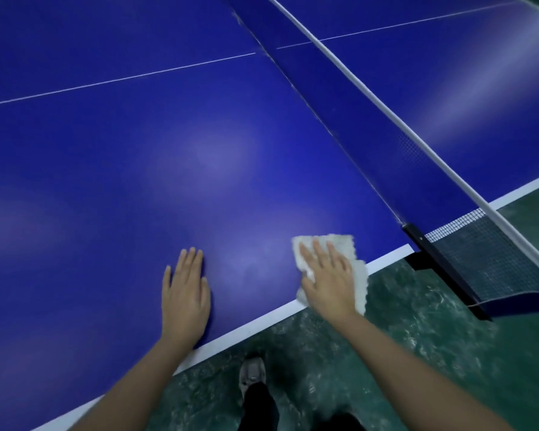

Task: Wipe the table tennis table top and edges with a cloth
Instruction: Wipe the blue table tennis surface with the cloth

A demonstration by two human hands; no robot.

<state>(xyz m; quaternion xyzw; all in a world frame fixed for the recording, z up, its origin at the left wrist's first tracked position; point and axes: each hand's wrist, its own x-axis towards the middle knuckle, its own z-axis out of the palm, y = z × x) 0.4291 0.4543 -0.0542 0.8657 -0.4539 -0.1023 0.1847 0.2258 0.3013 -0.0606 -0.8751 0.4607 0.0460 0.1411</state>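
I see right hand (325,275), fingers slightly spread, pressing white cloth (344,244) flat at table (168,150) edge. Left hand (185,293) flat, fingers together.

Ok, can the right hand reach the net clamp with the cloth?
Probably yes: the right hand presses the cloth at the table edge, with only bare top between it and the net clamp.

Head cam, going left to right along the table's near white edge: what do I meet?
Left hand flat on the blue top → right hand pressing the white cloth at the edge → black net clamp → net overhanging the floor.
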